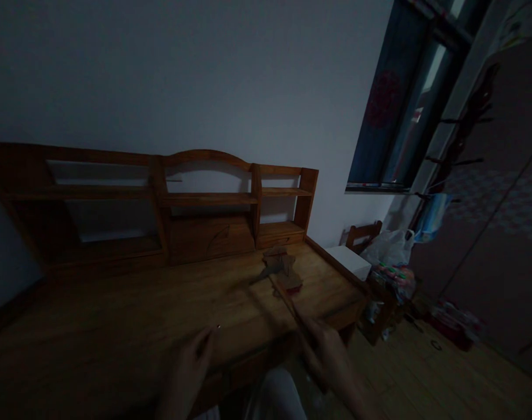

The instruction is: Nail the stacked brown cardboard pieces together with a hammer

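Observation:
My right hand (322, 344) is wrapped around the wooden handle of a hammer (283, 293), whose grey head points up and away over the desk. Close to the desk's front edge, my left hand (196, 356) is closed in a pinch. A tiny shiny spot (218, 326) shows at its fingertips; it is too small and dark to name. Behind the hammer head, torn-looking brown pieces (294, 280) lie on the wooden desk (170, 303), with a bit of dark red at their lower edge.
A wooden shelf unit (209, 199) runs along the back of the desk against the wall. To the right are a white box (349, 261), a chair (364, 233), a plastic bag (391, 248) and a coat stand (461, 137). My knee (281, 394) is below the desk edge.

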Motion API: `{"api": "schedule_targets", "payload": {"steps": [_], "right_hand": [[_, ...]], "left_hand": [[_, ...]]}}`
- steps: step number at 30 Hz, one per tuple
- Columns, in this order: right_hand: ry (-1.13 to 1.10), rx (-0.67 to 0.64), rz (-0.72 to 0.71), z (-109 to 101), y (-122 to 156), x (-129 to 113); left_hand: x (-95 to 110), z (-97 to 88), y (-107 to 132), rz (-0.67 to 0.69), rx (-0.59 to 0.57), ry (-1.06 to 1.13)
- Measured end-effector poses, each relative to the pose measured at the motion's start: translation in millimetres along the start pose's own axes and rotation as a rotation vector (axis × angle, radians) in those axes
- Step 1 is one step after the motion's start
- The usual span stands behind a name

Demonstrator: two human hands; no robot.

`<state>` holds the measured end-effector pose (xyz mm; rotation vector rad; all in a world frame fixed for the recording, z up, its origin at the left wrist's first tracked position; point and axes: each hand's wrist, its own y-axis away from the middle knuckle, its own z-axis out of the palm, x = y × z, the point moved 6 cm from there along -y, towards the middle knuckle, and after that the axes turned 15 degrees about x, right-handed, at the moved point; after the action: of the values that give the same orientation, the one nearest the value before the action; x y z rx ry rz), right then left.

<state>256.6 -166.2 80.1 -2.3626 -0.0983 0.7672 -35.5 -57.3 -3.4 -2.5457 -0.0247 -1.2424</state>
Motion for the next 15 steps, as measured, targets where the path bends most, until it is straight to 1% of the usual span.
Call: {"api": "schedule_targets", "payload": {"steps": [2,4,5,6,8,10,12,15], "right_hand": [[0.063,-0.064,-0.047,41.7,-27.9,-15.2],[0.189,-0.095,-0.062,77.3,-49.9,-17.3],[0.275,-0.094,-0.060,91.4,-59.2,-14.0],[0.370,-0.112,-0.047,104.2,-67.1,-8.2],[0.443,-0.099,-0.019,120.7,-81.3,3.5],[0.478,-0.087,-0.017,130.2,-92.7,13.5],[0.503,-0.066,-0.020,134.5,-101.1,21.5],[0.537,-0.040,-0.017,138.0,-107.8,31.3]], "left_hand": [[-37.3,-22.5,10.2,-0.075,0.079,0.053],[-72.8,-40.4,13.1,-0.187,0.141,0.009],[-82.8,-48.2,12.0,-0.168,0.181,0.006],[-89.7,-51.7,10.6,-0.140,0.170,0.008],[-97.9,-57.9,7.9,-0.129,0.201,0.042],[-96.1,-59.5,6.7,-0.096,0.212,0.061],[-90.4,-60.7,7.8,-0.078,0.241,0.060],[-87.0,-62.3,12.2,-0.120,0.289,0.037]]}}
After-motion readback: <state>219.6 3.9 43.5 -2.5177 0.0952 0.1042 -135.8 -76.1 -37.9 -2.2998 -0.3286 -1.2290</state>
